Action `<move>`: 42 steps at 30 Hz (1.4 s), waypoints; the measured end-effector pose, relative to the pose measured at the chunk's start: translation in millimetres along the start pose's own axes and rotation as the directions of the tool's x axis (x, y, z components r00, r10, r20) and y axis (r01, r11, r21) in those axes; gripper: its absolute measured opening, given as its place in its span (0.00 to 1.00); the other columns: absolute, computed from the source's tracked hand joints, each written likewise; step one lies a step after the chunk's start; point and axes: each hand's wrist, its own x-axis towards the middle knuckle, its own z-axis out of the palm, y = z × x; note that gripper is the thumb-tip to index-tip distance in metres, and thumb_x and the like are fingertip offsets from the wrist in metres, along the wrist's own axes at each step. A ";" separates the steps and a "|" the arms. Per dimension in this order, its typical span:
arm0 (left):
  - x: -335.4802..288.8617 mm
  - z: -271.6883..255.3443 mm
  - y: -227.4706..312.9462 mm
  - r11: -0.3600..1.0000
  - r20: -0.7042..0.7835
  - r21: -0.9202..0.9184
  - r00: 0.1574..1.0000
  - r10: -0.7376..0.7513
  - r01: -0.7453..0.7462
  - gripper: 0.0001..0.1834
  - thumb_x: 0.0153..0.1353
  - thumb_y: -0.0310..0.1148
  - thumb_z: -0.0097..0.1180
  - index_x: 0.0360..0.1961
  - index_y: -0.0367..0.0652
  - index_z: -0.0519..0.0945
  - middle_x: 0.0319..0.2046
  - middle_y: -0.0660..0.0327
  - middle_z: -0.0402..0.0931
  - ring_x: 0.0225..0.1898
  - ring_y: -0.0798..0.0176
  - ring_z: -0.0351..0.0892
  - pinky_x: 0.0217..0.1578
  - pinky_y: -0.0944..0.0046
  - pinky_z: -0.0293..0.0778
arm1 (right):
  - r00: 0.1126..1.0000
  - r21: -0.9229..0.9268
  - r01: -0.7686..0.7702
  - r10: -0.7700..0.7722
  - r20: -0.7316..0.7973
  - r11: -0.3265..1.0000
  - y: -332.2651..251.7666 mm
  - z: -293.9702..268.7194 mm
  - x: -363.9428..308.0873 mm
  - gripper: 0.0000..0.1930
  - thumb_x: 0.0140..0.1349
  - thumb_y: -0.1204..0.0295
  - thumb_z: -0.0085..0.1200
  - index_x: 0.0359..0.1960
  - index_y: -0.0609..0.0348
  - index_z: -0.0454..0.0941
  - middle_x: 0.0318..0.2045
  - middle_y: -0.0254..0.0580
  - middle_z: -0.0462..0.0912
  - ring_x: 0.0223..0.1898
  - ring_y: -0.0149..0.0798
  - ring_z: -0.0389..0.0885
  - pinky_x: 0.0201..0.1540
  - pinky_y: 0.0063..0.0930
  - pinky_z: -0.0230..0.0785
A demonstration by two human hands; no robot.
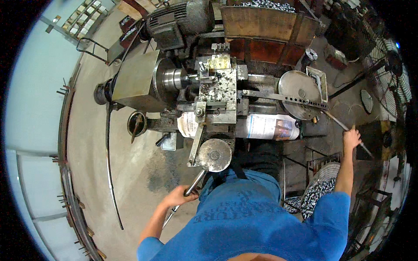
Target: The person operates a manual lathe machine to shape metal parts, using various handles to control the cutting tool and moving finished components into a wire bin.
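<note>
My left hand (pixel 180 196) is closed around a metal lever rod (pixel 194 182) that slopes down from a small round disc (pixel 214 155) at the front of a lathe. Out to the right, my right hand (pixel 352 138) grips a longer lever rod (pixel 335 119), joined to a bar with a row of holes (pixel 300 102). That bar crosses a larger round disc (pixel 291 82). Between the levers sits the lathe's oily cross slide (pixel 224 89) with tool holders bolted on. To its left is the shiny spindle nose (pixel 172 79); whether a workpiece is in it is too small to tell.
A sheet-metal cover (pixel 135 80) encloses the headstock, with a motor (pixel 180 21) behind. Printed paper (pixel 270 126) covers the lathe bed. A basket of small metal parts (pixel 322 189) stands by my right side. Behind the lathe is a large bin (pixel 261 24); a fan guard (pixel 394 78) stands far right.
</note>
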 end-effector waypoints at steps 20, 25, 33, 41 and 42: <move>203.0 -97.0 -159.0 0.770 -0.987 -0.134 -0.012 -0.162 0.624 0.24 0.54 0.55 0.47 0.25 0.43 0.75 0.19 0.54 0.76 0.22 0.48 0.77 0.24 0.50 0.73 | 0.870 0.736 0.286 -0.488 0.068 0.614 -45.8 22.0 -234.0 0.21 0.36 0.69 0.54 0.35 0.65 0.79 0.34 0.57 0.79 0.38 0.53 0.78 0.43 0.35 0.69; 146.7 -142.8 -163.1 0.660 -0.762 0.556 0.627 0.162 0.505 0.20 0.54 0.49 0.51 0.29 0.40 0.72 0.26 0.48 0.77 0.27 0.45 0.78 0.27 0.49 0.73 | 0.816 0.794 0.444 -0.554 -0.166 0.416 -54.6 -38.7 -199.6 0.17 0.37 0.74 0.52 0.33 0.65 0.78 0.33 0.55 0.80 0.37 0.52 0.79 0.42 0.36 0.69; 99.2 -168.4 -143.5 0.860 -0.681 0.401 0.731 0.049 0.315 0.22 0.54 0.46 0.53 0.41 0.38 0.75 0.33 0.44 0.77 0.38 0.44 0.77 0.36 0.51 0.73 | 0.390 0.699 0.700 -0.740 -0.548 -0.148 -184.2 -246.9 -242.4 0.22 0.37 0.71 0.54 0.39 0.63 0.77 0.38 0.50 0.79 0.41 0.47 0.78 0.47 0.33 0.67; -106.8 -223.3 -48.9 0.877 -0.966 0.242 0.013 0.260 0.414 0.15 0.59 0.38 0.49 0.42 0.40 0.77 0.27 0.51 0.79 0.28 0.54 0.79 0.30 0.58 0.72 | -0.154 -0.083 0.988 -0.908 -0.391 -0.131 -373.0 -313.9 -327.4 0.14 0.35 0.63 0.56 0.26 0.54 0.81 0.34 0.45 0.79 0.43 0.46 0.73 0.53 0.40 0.56; -131.0 -228.8 -92.5 0.829 -0.946 0.219 -0.098 0.310 0.515 0.14 0.60 0.39 0.47 0.38 0.40 0.78 0.26 0.49 0.78 0.27 0.51 0.78 0.28 0.57 0.71 | -0.200 -0.154 0.975 -0.923 -0.329 -0.157 -379.1 -320.7 -337.1 0.13 0.35 0.64 0.56 0.26 0.52 0.81 0.33 0.44 0.80 0.41 0.46 0.74 0.51 0.41 0.57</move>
